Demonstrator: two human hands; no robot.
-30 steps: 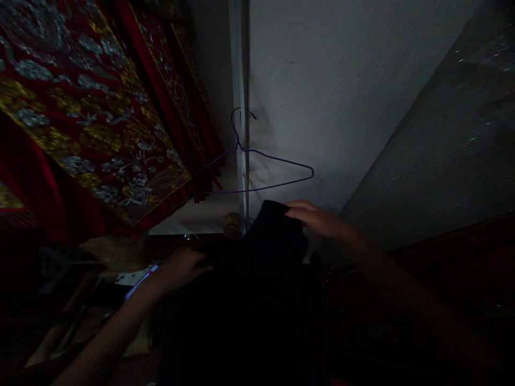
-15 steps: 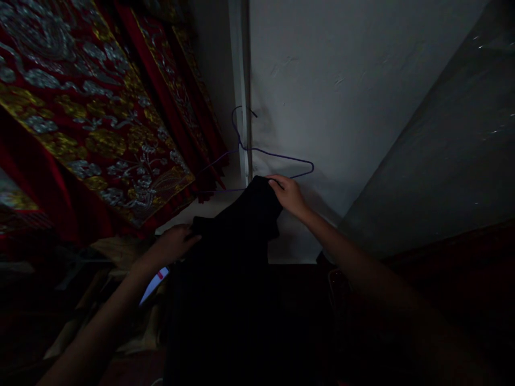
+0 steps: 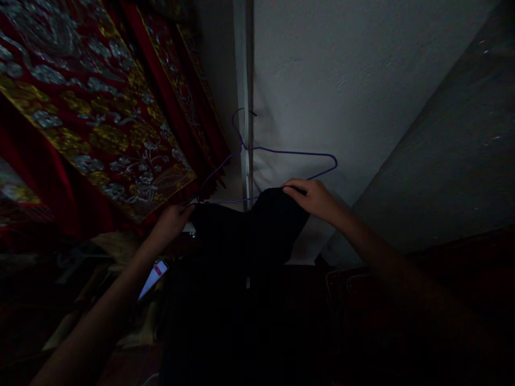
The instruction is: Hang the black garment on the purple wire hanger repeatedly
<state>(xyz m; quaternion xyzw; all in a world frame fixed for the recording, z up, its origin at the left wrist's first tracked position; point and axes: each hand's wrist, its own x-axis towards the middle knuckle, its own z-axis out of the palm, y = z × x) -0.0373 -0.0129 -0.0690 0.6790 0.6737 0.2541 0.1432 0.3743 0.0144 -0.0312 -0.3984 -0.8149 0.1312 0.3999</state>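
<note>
A black shirt hangs between my two hands, its upper edge dipping in the middle like a neckline and a small pale mark on its front. My left hand pinches the left shoulder area. At the right, my right hand grips the other top corner, thumb over the cloth. Just above and behind the shirt is a purple wire hanger, its hook up at a pale upright post. Part of the hanger's bottom bar is hidden by the cloth. The shirt's lower part melts into the dark.
Red cloth with silver and gold embroidery hangs at the left. A pale wall stands behind the hanger, with a grey sheet-like surface to the right. A phone with a lit screen lies below my left forearm.
My hands have moved apart, the left slightly up and the right to the right, spreading the shirt's top wider. More of the hanger's left side shows now.
</note>
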